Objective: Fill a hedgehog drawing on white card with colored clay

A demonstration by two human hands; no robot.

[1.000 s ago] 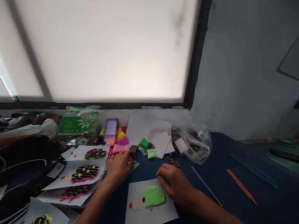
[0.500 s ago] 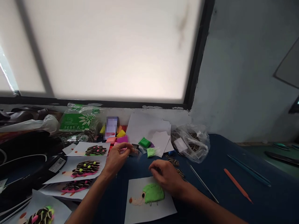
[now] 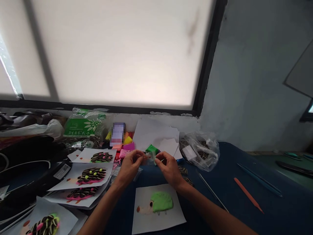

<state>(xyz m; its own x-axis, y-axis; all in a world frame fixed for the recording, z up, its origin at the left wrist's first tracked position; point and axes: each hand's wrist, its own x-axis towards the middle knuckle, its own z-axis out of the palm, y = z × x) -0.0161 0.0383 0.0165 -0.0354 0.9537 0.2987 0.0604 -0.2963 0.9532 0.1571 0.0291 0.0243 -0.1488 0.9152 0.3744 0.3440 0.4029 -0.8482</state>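
Note:
Between both hands, above the dark blue tabletop, stretches a small clear plastic packet [image 3: 149, 158] with something brownish in it. My left hand [image 3: 130, 166] pinches its left end, and my right hand [image 3: 170, 168] pinches the right end. Just below lies a white sheet [image 3: 141, 225] bearing a hedgehog picture: a bright green clay body [image 3: 161, 201], a pale clay face, a dark eye and a brown nose. Its legs are only drawn lines. Behind the hands a green clay packet [image 3: 152, 148] is partly hidden.
Finished hedgehog cards [image 3: 91, 176] with seed spines overlap at left. Coloured clay packets [image 3: 128, 146], white paper [image 3: 149, 132] and a plastic bag of seeds [image 3: 201, 151] stand along the wall. To the right lie a metal rod [image 3: 212, 191], an orange tool [image 3: 248, 195] and blue tweezers [image 3: 259, 179].
My left hand has brought the clear packet rightward. My right hand has risen from beside the green hedgehog and now grips the packet's other end.

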